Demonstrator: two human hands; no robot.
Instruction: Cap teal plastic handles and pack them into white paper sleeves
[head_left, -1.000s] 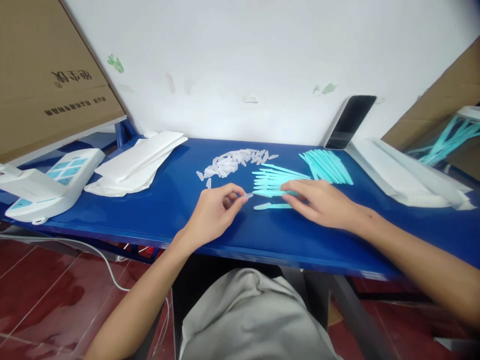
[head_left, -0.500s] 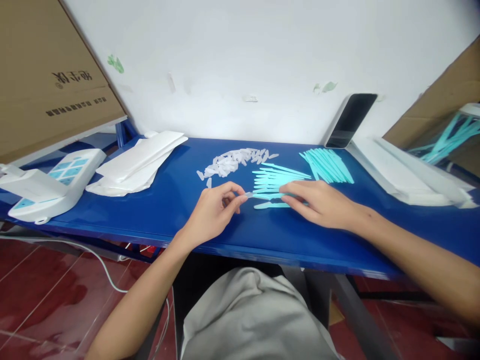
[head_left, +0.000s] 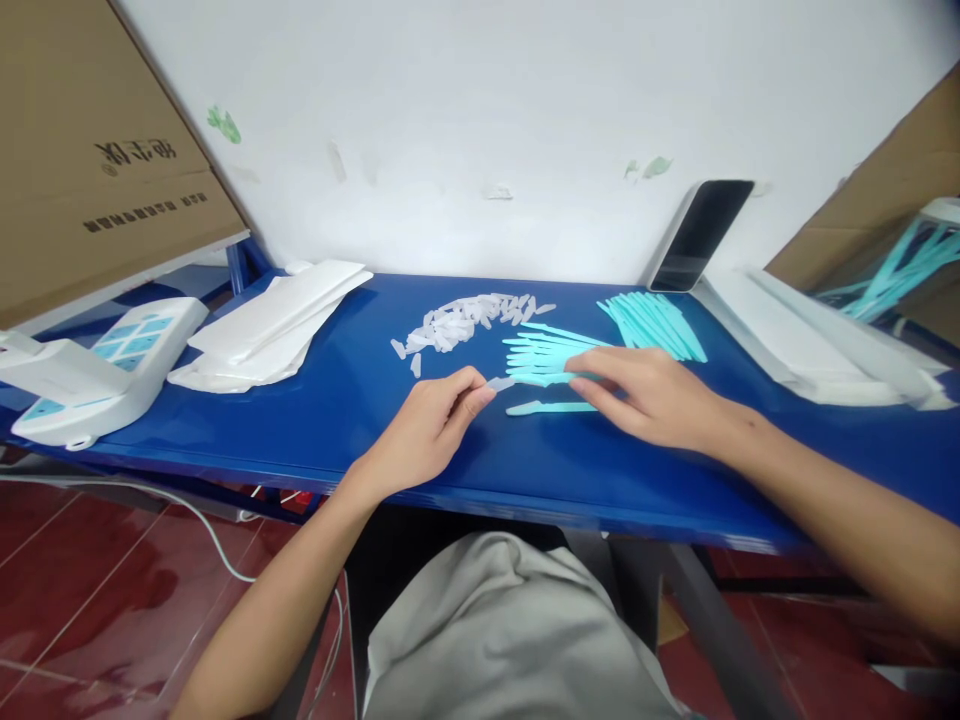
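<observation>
Left hand (head_left: 431, 425) pinches a translucent piece (head_left: 501, 383) at the left end of a teal stick (head_left: 536, 380) gripped by the right hand (head_left: 637, 395), beside fanned sticks (head_left: 547, 352) on the blue tabletop (head_left: 300, 430).

A white wall (head_left: 465, 110) backs a blue table (head_left: 292, 430) above red tiles (head_left: 97, 570).

From the wearer's head I look forward and down, close over the blue surface (head_left: 300, 430), lap (head_left: 495, 620) at six o'clock, white wall (head_left: 465, 110) at twelve.

Bright, even light, soft reflections on the red floor (head_left: 97, 585), blurry right edge.
</observation>
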